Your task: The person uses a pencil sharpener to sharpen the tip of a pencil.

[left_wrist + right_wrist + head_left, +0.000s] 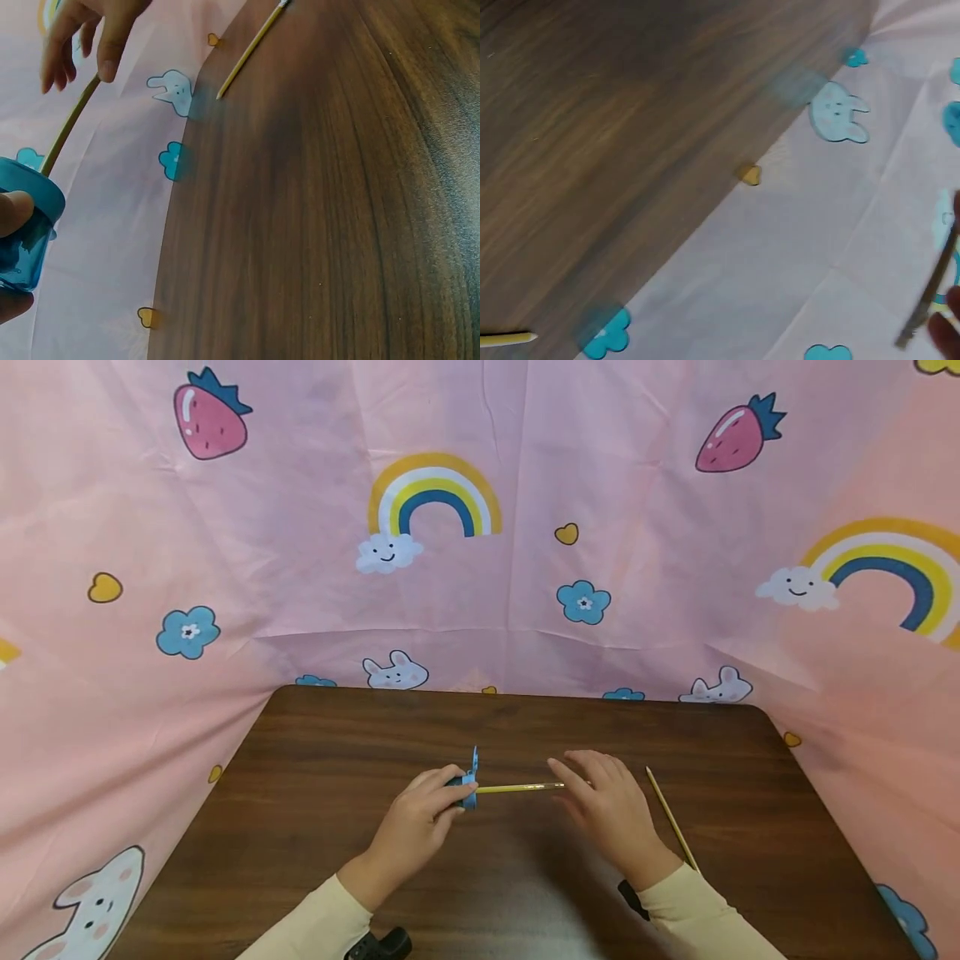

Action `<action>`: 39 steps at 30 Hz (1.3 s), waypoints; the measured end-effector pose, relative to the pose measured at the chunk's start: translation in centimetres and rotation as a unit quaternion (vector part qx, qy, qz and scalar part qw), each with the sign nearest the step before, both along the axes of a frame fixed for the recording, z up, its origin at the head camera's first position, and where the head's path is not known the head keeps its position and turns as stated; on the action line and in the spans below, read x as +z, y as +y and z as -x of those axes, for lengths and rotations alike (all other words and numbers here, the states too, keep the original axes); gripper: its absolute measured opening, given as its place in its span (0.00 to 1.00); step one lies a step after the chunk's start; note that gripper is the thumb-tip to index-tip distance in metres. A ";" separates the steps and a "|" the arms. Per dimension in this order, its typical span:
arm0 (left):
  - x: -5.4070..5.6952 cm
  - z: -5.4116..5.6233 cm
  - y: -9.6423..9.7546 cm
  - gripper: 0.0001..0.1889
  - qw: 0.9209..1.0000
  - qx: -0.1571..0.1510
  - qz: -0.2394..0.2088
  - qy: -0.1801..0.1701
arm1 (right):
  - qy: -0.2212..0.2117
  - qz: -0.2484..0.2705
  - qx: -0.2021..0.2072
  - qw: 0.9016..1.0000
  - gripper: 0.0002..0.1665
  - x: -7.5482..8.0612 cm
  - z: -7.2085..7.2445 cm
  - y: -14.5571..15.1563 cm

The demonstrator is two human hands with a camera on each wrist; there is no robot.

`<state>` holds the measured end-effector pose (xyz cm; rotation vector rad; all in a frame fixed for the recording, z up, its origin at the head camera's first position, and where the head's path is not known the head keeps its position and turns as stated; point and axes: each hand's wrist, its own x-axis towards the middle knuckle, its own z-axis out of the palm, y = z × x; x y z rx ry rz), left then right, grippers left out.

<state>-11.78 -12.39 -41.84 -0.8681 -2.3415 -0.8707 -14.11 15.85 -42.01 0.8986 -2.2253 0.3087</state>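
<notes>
My left hand point(416, 818) grips a blue pencil sharpener point(469, 793) by its body, its thin lid standing up. In the left wrist view the sharpener's container point(22, 255) is see-through blue, with finger and thumb on it. A yellow pencil point(517, 788) runs from the sharpener's mouth toward my right hand point(607, 802). That hand is around the pencil's far end, index finger and thumb spread apart. In the left wrist view the thumb overlaps the pencil's end. Fingertips point(943, 337) also show beside the blurred pencil point(930, 292) in the right wrist view.
A second yellow pencil point(671, 818) lies on the dark wooden table point(360, 727), just right of the right hand, partly behind the sleeve. Pink patterned cloth point(525, 593) hangs behind and at both sides of the table. Black wrist cameras point(378, 943) show at the sleeves.
</notes>
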 end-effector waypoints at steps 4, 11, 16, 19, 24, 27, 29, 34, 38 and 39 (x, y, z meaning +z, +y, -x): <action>0.1 -0.2 -0.1 0.21 1.000 0.003 -0.003 -0.011 | 0.054 0.019 0.017 0.998 0.17 -0.8 -0.1 0.1; 0.6 -0.1 -0.1 0.23 1.000 -0.002 -0.017 -0.018 | 0.134 0.046 0.053 0.988 0.18 -1.3 0.5 -0.2; 0.8 -0.3 -0.1 0.23 0.999 -0.009 -0.029 -0.045 | 0.156 0.054 0.069 0.984 0.17 -1.2 0.7 -0.3; 0.9 -0.4 -0.1 0.23 0.997 -0.012 -0.034 -0.064 | 0.157 0.060 0.071 0.983 0.19 -1.1 0.5 -0.4; 1.0 -0.2 -0.1 0.23 0.998 -0.014 -0.029 -0.062 | 0.103 0.068 0.057 0.991 0.22 -0.6 0.1 -0.5; 1.0 0.0 0.0 0.22 0.999 -0.016 -0.011 -0.035 | 0.039 0.066 0.036 0.996 0.14 0.1 -0.2 -0.6; 0.9 0.2 0.0 0.22 1.000 -0.017 0.002 -0.008 | -0.010 0.060 0.017 0.998 0.07 0.6 -0.3 -0.7; 0.6 0.5 -0.1 0.19 0.997 -0.035 0.017 0.067 | -0.242 0.054 0.013 0.969 0.06 2.0 -0.4 -0.7; 0.4 0.5 -0.2 0.20 0.992 -0.055 0.033 0.105 | -0.517 0.110 0.045 0.848 0.02 3.1 0.3 0.0; 0.4 0.5 -0.2 0.20 0.992 -0.059 0.036 0.108 | -0.557 0.116 0.045 0.821 0.03 3.3 0.5 0.2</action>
